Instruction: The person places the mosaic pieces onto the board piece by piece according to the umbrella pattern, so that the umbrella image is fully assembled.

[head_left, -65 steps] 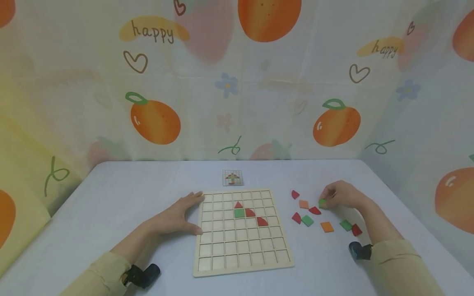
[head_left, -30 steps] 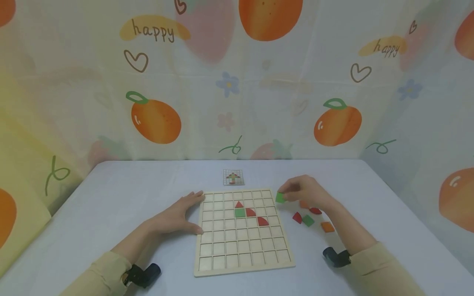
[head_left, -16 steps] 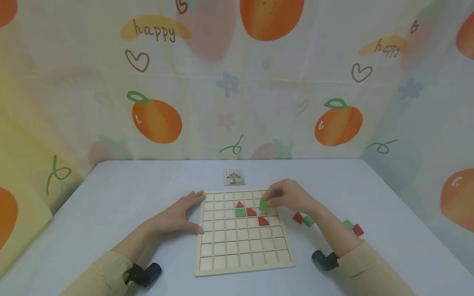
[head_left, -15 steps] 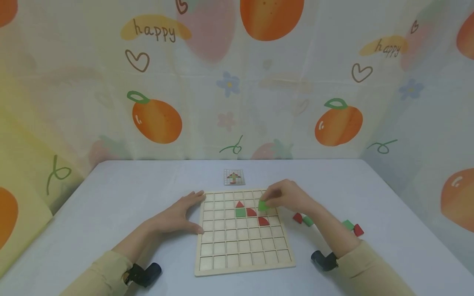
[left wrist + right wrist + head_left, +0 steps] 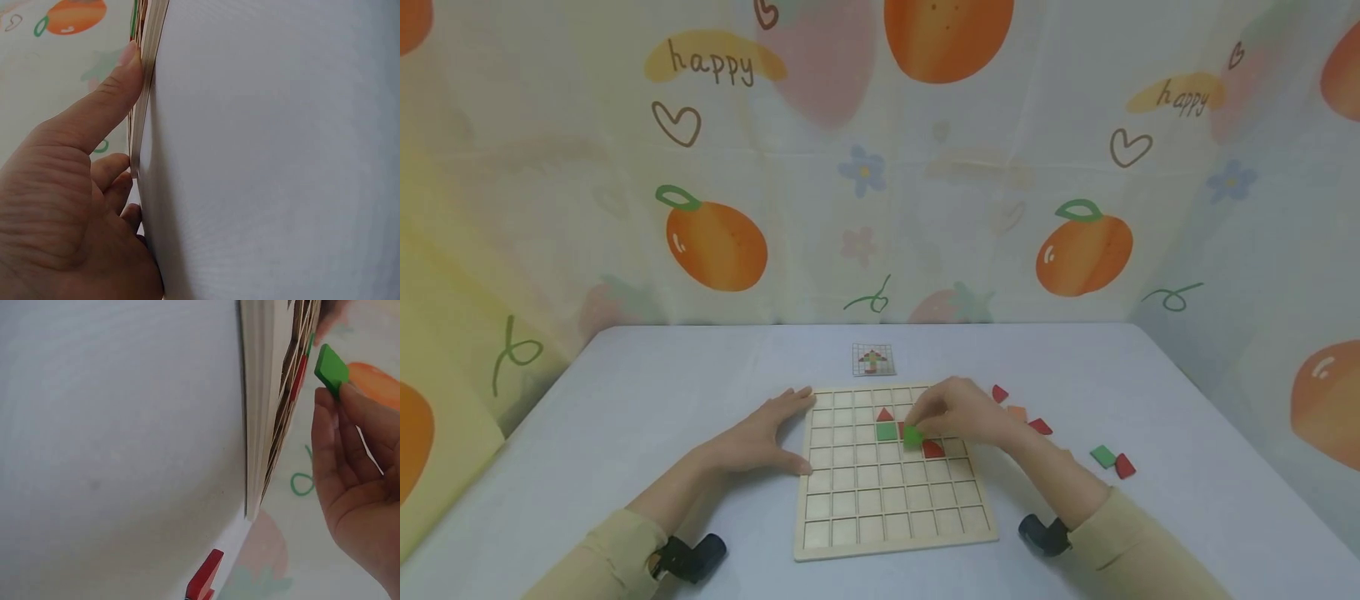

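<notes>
My right hand pinches a green square tile by its edge, thumb against fingers, above the wooden grid board. In the right wrist view the green tile stands clear of the board's surface. On the board lie a red triangle, a second green square and a red quarter-circle; another red piece is mostly hidden behind the held tile. My left hand rests at the board's left edge with fingers spread; its thumb touches the rim in the left wrist view.
Loose tiles lie right of the board: a red piece, an orange square, a green square and a red piece among them. My right forearm hides others. A small pattern card lies behind the board.
My right hand picked the green square from the loose tiles, carried it left over the board, and has now brought it lower, near the red pieces. The left hand stays put.
</notes>
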### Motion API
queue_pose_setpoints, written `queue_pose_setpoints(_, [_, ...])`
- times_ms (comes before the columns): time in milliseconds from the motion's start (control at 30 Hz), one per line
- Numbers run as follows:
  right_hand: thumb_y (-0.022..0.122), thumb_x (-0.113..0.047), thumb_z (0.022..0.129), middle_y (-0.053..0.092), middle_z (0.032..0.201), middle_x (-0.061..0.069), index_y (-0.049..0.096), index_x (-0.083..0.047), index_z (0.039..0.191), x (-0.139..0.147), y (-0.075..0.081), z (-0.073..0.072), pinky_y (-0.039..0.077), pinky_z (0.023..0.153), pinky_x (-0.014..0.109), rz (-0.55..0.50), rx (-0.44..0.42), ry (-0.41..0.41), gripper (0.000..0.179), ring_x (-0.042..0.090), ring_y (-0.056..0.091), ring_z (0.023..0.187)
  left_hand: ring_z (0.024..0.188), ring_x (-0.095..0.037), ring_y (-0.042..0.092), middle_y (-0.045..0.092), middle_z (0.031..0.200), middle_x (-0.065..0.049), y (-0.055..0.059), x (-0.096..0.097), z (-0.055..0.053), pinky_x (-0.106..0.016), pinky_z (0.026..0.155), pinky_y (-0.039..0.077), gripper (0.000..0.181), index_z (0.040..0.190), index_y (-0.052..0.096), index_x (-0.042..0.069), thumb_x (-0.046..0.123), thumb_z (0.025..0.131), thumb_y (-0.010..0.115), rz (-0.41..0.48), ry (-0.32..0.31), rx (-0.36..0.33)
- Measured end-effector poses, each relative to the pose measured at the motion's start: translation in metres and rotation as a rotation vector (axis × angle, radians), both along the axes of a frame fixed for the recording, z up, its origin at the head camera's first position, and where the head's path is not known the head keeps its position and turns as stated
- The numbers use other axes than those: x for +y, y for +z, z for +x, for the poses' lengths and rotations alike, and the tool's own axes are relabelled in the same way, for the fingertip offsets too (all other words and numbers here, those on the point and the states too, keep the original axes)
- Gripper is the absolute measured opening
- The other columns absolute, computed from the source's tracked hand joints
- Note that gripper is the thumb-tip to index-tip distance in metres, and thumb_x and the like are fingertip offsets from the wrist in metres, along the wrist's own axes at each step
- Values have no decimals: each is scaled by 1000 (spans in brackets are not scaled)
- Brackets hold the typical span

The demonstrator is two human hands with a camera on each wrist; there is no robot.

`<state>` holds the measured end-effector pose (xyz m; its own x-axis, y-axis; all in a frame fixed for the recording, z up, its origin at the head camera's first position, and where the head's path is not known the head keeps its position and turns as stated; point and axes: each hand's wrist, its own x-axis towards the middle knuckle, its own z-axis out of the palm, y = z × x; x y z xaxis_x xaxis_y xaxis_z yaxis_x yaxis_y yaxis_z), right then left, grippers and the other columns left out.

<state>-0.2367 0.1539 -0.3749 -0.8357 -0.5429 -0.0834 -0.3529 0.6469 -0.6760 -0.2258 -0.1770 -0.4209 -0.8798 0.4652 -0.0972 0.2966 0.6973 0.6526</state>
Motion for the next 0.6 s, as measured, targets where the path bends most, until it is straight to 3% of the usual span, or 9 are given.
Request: queue_pose_setpoints(600, [71,-10,88,76,88,-13,79,-27,89,-6,-7,2,52,85,30,93,11,19,19,8,61,91,155,-44,6,20,167,-13,-1,-1,0,-67,122,10,107,155,31,6,45,71,85,6,-1,5])
